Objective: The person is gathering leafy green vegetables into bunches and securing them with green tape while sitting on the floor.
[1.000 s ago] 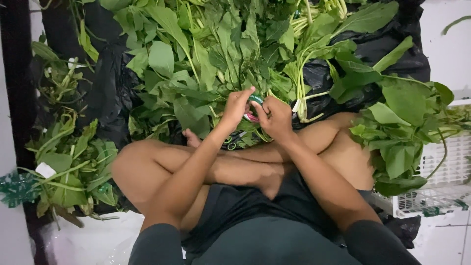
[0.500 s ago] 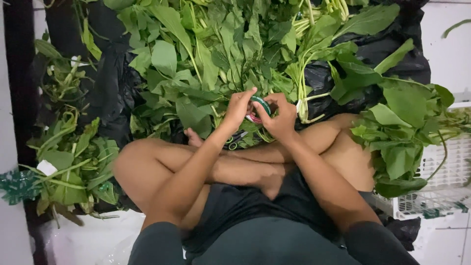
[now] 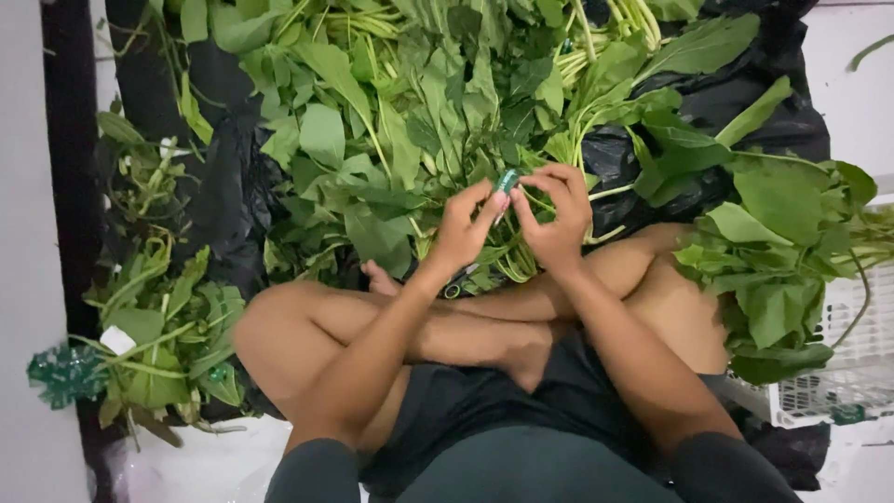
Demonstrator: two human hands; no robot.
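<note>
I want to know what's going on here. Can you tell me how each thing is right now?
left hand: raised, fingers pinching the small green roll
right hand: raised, fingers on the same roll
small green roll: held between both hands
leafy greens pile: loose, spread on black plastic sheet
white plastic basket: on the floor, leaves draped over it
</note>
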